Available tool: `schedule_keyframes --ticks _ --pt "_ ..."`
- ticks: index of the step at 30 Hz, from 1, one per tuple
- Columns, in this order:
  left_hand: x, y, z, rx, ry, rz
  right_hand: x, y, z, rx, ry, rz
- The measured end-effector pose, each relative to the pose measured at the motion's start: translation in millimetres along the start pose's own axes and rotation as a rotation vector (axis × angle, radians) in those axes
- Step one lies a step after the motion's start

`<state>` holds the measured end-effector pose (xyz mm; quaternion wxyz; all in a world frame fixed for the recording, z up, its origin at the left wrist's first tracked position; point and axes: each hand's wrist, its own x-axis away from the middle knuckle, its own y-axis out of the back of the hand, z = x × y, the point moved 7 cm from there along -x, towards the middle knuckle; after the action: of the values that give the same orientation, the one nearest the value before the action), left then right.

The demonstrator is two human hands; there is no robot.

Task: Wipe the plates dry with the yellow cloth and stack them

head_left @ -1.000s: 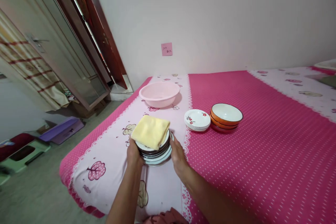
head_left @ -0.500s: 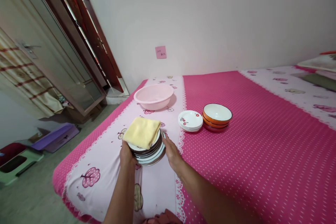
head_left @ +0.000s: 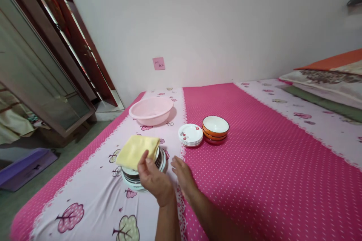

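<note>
A stack of plates [head_left: 130, 183] with dark and pale rims rests on the bed, a folded yellow cloth [head_left: 135, 151] lying on top. My left hand [head_left: 157, 180] is raised in front of the stack's right side, hiding part of it; its fingers are loosely bent and apart, holding nothing. To the right of the stack is my right hand [head_left: 183, 176], open and clear of the plates. Beyond it sit several small white plates [head_left: 190, 133] with red flowers, stacked beside orange bowls [head_left: 216, 127] with white insides.
A pink basin [head_left: 151, 111] stands farther back on the pink patterned bedspread [head_left: 268, 165]. Folded bedding [head_left: 325, 83] lies at the far right. On the floor to the left is a purple box [head_left: 26, 167]. A pink note [head_left: 158, 63] is on the wall.
Both hands have come off the sides of the plate stack, which now rests with its cloth on the bed. My left hand has moved right, across its front. The view has turned right.
</note>
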<state>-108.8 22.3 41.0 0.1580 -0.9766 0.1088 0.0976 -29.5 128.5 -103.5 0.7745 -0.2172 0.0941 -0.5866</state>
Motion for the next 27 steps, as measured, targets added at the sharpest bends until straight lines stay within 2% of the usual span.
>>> schedule_keyframes --ticks 2,4,6,8,12,16,27 --pt "12.9 -7.9 13.3 0.055 0.070 0.074 -0.5 36.7 14.3 -0.025 -0.024 -0.125" --pt "21.4 -12.7 21.0 0.065 0.081 0.166 -6.0 70.3 34.3 -0.042 -0.030 -0.232" --pt "26.8 -17.1 28.9 0.061 0.107 0.272 -16.4 92.2 53.5 -0.049 -0.054 -0.296" --pt "30.4 -20.8 41.7 0.078 0.198 0.359 -29.2 101.1 67.5 -0.049 -0.097 -0.321" --pt "36.2 -26.4 74.0 0.134 0.455 0.439 -50.0 95.7 80.6 -0.047 -0.169 -0.307" --pt "42.1 -32.0 90.0 0.135 0.575 0.477 -59.9 87.1 83.3 -0.037 -0.211 -0.287" --pt "58.5 -37.0 86.3 0.177 0.720 0.514 -80.6 76.9 85.3 0.104 -0.304 -0.247"
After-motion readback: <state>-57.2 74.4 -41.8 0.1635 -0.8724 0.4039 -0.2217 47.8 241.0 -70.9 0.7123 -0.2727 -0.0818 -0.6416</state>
